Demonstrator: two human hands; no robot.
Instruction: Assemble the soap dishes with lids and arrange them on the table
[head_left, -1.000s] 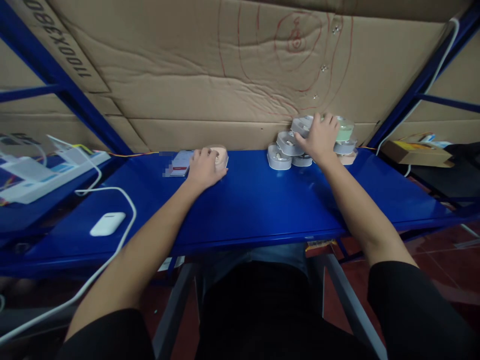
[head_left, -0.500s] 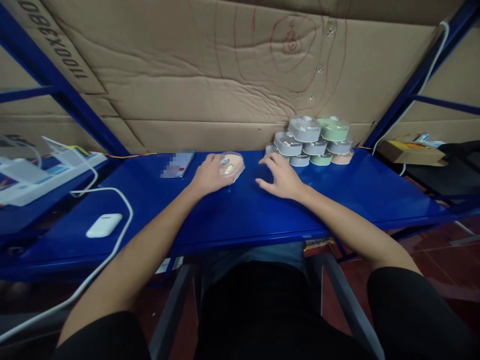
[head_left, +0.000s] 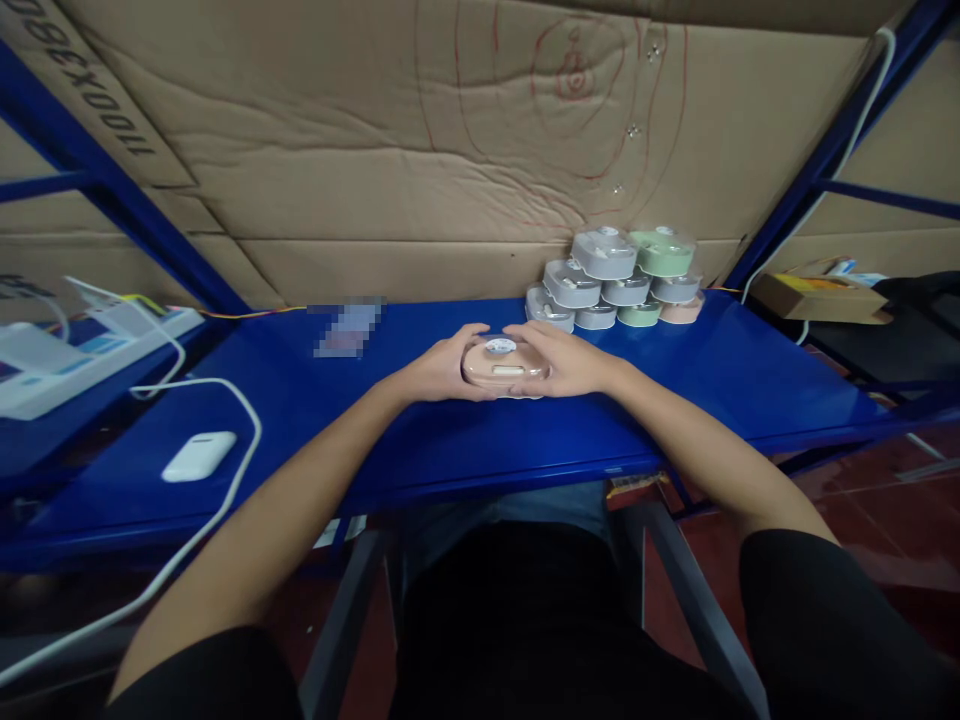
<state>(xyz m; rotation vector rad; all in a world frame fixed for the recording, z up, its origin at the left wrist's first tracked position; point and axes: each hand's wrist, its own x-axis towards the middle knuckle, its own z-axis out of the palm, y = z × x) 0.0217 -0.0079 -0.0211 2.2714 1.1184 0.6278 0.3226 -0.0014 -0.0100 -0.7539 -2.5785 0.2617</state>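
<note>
Between both hands is a rounded pink container (head_left: 504,371) with a clear lid, a pale sticker on top and a white piece on its front. My left hand (head_left: 444,368) grips its left side, thumb and fingers wrapped round the edge. On the opposite side, my right hand (head_left: 568,362) clasps it in the same way. The container is level, low over the blue table (head_left: 450,445); whether it touches the surface I cannot tell. What is inside the container cannot be made out.
Several similar grey, green and pink containers (head_left: 604,254) are stacked at the back right. A blurred-out phone (head_left: 349,328) lies at the back left. Nearer are a white earphone case (head_left: 199,456) and a white cable (head_left: 251,440). Cardboard (head_left: 360,200) walls off the back.
My left hand has brought the pink container right and closer, turning it to a level pose. My right hand, open before, has closed on its other side.
</note>
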